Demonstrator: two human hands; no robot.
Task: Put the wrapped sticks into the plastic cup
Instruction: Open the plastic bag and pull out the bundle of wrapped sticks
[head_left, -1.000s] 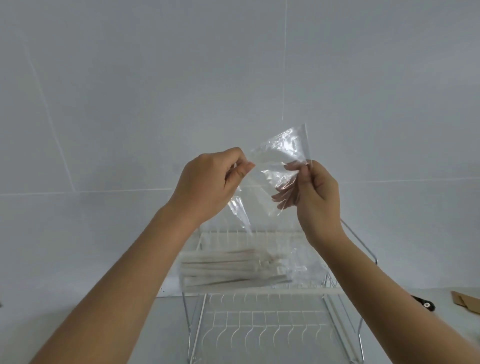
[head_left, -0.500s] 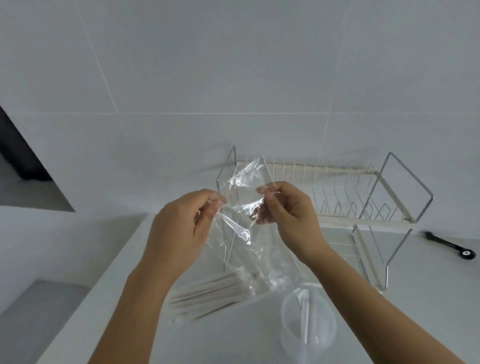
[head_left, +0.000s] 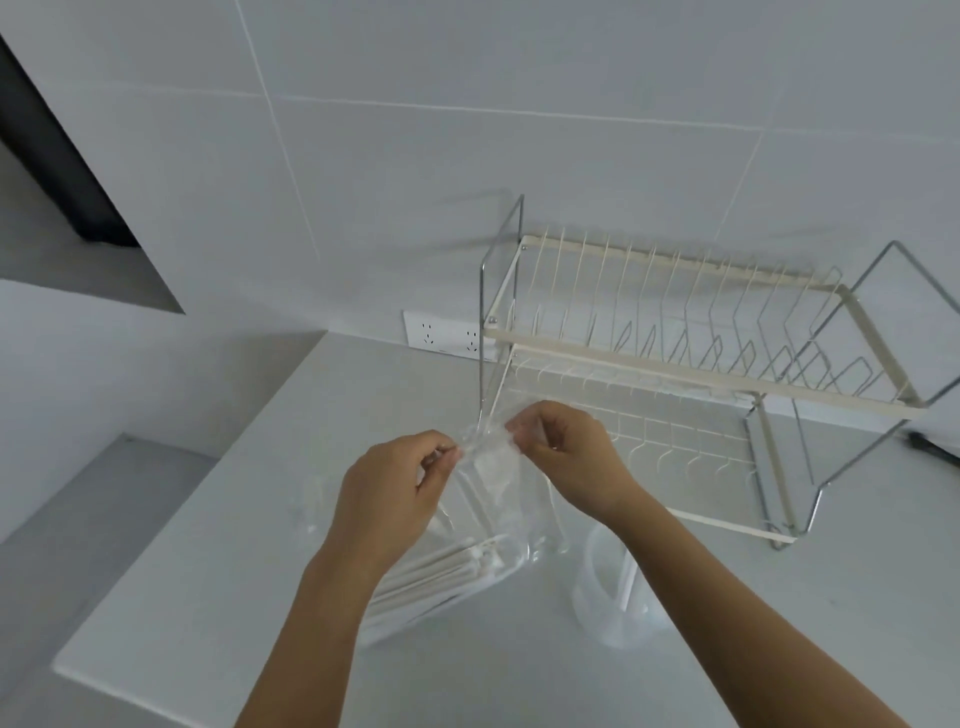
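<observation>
Both hands raised over counter: left hand (head_left: 395, 493) and right hand (head_left: 566, 457) pinch clear bag (head_left: 493, 467) top, fingertips clamped.

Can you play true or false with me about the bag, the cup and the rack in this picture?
1. Both hands pinch the top of the clear plastic bag. True: the left hand and right hand each grip an edge.
2. The wrapped sticks lie low in the bag. True.
3. The plastic cup is on top of the dish rack. False: it stands on the counter, in front of the rack.
4. The dish rack is full of plates. False: no plates show in it.
5. The cup is completely empty. False: at least one white stick stands inside.
</observation>
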